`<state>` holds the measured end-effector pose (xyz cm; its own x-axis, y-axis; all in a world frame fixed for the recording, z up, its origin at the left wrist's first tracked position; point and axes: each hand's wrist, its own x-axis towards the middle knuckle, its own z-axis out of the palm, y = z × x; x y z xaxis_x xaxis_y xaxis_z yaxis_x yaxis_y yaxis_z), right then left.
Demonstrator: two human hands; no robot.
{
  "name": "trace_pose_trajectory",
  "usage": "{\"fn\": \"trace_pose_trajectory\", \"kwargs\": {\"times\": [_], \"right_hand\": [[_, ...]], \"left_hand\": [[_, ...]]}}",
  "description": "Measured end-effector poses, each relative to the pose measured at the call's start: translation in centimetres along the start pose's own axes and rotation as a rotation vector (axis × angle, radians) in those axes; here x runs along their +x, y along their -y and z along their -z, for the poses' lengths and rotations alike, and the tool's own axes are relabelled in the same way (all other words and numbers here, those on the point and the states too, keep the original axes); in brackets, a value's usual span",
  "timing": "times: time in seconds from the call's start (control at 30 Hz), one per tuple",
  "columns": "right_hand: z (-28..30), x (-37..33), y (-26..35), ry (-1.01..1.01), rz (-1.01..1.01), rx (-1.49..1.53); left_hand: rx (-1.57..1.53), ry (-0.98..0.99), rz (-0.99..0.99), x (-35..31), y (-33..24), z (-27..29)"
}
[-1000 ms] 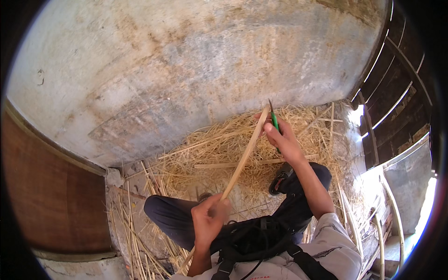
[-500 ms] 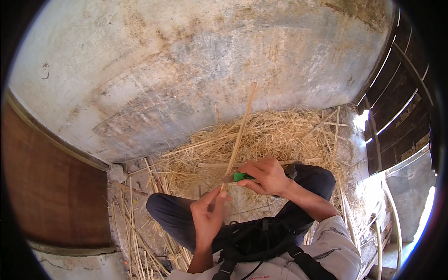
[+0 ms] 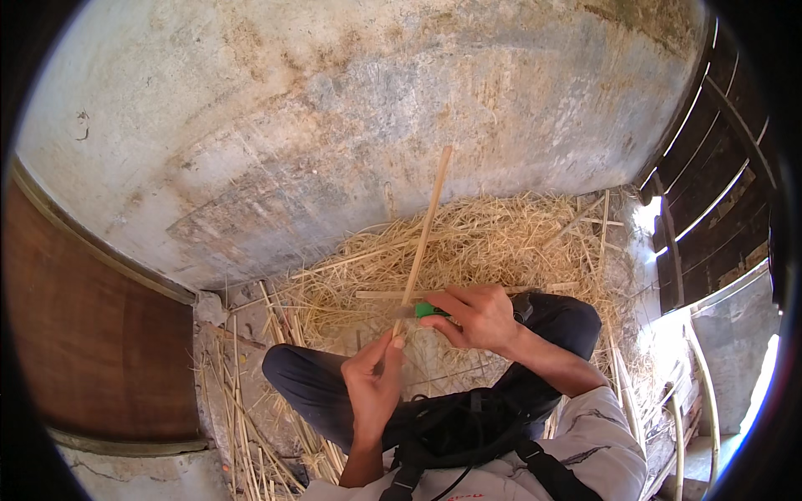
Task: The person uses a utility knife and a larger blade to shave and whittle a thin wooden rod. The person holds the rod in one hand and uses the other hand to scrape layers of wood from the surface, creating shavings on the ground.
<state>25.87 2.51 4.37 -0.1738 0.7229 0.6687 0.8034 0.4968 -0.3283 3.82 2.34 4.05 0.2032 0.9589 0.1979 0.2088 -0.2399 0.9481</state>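
Observation:
My left hand (image 3: pixel 373 376) pinches the near end of a long, pale strip, apparently bamboo (image 3: pixel 427 225), between thumb and fingers. The strip slants away from me, its far end raised in front of the wall. A green-handled knife (image 3: pixel 431 310) is gripped in my right hand (image 3: pixel 478 317), thumb and fingers wrapped round the handle. Its blade points left and meets the strip just beyond my left fingertips; the blade edge is too blurred to make out.
A heap of straw-like shavings (image 3: pixel 501 242) lies against the stained wall (image 3: pixel 351 125). Another pale strip (image 3: pixel 376 295) lies across the heap's near side. Long thin strips (image 3: pixel 238 417) cover the floor at left, beside a brown panel (image 3: pixel 100 334). Dark slatted boards (image 3: pixel 718 192) stand at right.
The strip's far end has shifted slightly left. Both hands have moved a little left, the knife staying against the strip near my left fingertips.

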Motion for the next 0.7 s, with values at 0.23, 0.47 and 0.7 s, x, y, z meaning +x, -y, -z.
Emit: {"fn": "trace_pose_trajectory", "kwargs": {"times": [0.23,0.47,0.7], "right_hand": [[0.5,0.1,-0.3,-0.012,-0.095,-0.060],[2.7,1.4,-5.3,-0.185,-0.319,-0.039],[2.6,1.1,-4.7,-0.113,-0.407,0.091]], "left_hand": [[-0.001,0.005,0.038,0.0,-0.3,0.3],[0.002,0.073,0.110,-3.0,2.9,1.1],[0.034,0.043,0.039,-2.4,2.8,0.9]]}}
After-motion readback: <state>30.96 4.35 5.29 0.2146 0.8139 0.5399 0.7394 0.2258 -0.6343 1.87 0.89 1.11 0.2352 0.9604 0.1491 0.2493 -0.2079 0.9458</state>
